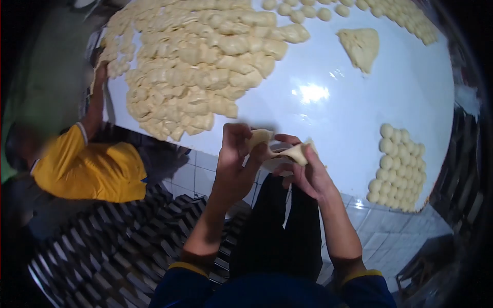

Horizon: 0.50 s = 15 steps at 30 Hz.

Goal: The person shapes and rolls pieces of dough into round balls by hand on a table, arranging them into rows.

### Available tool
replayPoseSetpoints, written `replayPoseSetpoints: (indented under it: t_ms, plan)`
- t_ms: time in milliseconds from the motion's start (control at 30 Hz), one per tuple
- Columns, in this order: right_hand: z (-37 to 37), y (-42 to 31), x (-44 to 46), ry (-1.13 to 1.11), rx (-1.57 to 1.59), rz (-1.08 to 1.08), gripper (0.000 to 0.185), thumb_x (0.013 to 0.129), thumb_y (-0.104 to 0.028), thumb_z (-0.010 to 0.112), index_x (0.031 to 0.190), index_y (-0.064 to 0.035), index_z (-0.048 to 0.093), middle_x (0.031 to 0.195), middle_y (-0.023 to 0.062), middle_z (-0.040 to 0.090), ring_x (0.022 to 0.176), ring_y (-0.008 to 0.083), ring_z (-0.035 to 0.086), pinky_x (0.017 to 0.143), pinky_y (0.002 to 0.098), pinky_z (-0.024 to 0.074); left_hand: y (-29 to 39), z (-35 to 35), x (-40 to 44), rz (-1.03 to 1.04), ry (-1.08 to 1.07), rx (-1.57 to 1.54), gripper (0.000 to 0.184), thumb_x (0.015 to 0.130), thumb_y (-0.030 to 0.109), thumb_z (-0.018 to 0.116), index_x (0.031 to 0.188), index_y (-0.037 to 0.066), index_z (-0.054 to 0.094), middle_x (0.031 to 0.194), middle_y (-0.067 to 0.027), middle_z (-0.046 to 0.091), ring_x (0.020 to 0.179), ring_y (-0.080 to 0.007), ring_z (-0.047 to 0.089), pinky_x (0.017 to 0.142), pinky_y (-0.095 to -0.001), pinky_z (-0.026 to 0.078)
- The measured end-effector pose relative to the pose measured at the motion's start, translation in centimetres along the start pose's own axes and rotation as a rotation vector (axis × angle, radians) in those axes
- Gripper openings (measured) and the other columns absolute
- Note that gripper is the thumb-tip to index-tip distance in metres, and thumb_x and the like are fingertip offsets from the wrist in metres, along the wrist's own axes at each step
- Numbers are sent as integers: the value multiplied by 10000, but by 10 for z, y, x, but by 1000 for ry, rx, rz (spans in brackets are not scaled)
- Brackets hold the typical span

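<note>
A pale piece of dough (294, 153) is stretched between my two hands, just over the near edge of the white table (298, 115). My left hand (240, 158) grips its left end with curled fingers. At the other end, my right hand (308, 172) pinches the dough between thumb and fingers. The middle of the piece is drawn thin and sags a little. Beyond my left hand lies a broad mass of overlapping filled or folded dough strips (200, 66). To the right of my hands sit rows of small round dough balls (398, 169).
A flat triangular dough piece (361, 47) lies toward the far right, with more dough balls (323, 14) along the far side. A person in a yellow shirt (92, 169) works at the table's left end. Stacked dark slatted trays (128, 251) stand at lower left.
</note>
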State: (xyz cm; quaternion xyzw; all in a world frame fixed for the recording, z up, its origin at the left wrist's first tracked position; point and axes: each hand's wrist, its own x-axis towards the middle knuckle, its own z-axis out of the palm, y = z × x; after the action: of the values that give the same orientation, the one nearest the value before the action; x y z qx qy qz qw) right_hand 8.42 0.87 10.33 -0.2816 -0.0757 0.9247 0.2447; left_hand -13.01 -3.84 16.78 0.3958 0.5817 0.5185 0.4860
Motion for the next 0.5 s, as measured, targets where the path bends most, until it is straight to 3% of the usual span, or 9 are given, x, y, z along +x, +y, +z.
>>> replayPoseSetpoints:
  t_ms: [67,133,167,233,267,300,333,433,500]
  plan:
    - [-15,0,-12,40,12,-47,470,1165,-319,747,1550,-63,657,1339,129,749,1026,169,745,791,308,626,-27,3,-8,-50,-16,15,315,1188,78,678,1389,55,437,1260,-74,559,1100,-116,591,945,-281,540]
    - [-34,2,-22,357,-371,-140,430,1169,-243,735,1523,-13,653,1211,106,758,929,136,713,701,249,569,-45,-1,-11,-129,62,-73,296,1199,102,661,1388,59,437,1271,-76,572,1066,-111,582,903,-278,544]
    - [-47,-4,-32,430,-305,-192,400,1172,-183,716,1515,11,649,1145,86,758,918,115,698,683,263,559,-49,-4,-10,-137,45,-88,296,1199,102,661,1388,59,437,1271,-76,572,1066,-111,582,903,-278,544]
    - [-65,-14,-53,698,-271,-435,378,1176,-173,698,1511,-4,656,1159,80,754,943,105,696,743,251,572,-54,-5,-7,-321,437,-255,315,1208,195,635,1440,66,467,1224,-71,633,1028,-131,626,908,-307,563]
    - [-73,-20,-64,848,-296,-542,369,1177,-167,691,1511,-13,657,1165,75,754,960,102,696,783,254,581,-60,-3,-8,-333,423,-265,315,1208,195,635,1440,66,467,1224,-71,633,1028,-131,626,908,-307,563]
    - [-97,-16,-74,881,-509,-612,378,1162,-202,717,1494,-26,674,1227,85,749,1033,144,705,905,328,602,-72,-1,-12,-307,344,-194,283,1213,219,621,1419,74,491,1210,-65,622,1040,-130,613,897,-316,563]
    - [-99,-13,-79,904,-511,-615,378,1162,-202,717,1494,-26,674,1227,85,749,1033,144,705,905,328,602,-87,2,-17,-279,264,-125,258,1218,242,607,1397,82,514,1195,-60,612,1052,-129,599,887,-325,564]
    - [-109,-12,-85,549,-1551,-542,506,1040,-245,833,1493,-63,700,1265,136,684,1204,327,655,1070,484,544,-128,45,-17,-170,-47,205,250,1153,238,665,1333,74,611,1177,-127,652,1084,-273,661,949,-415,560]
    - [-121,-22,-81,616,-1664,-494,532,1007,-248,848,1490,-74,708,1263,149,672,1200,351,637,1071,491,532,-145,61,4,-68,-235,419,245,1110,210,704,1302,71,640,1181,-152,662,1115,-329,670,1008,-464,546]
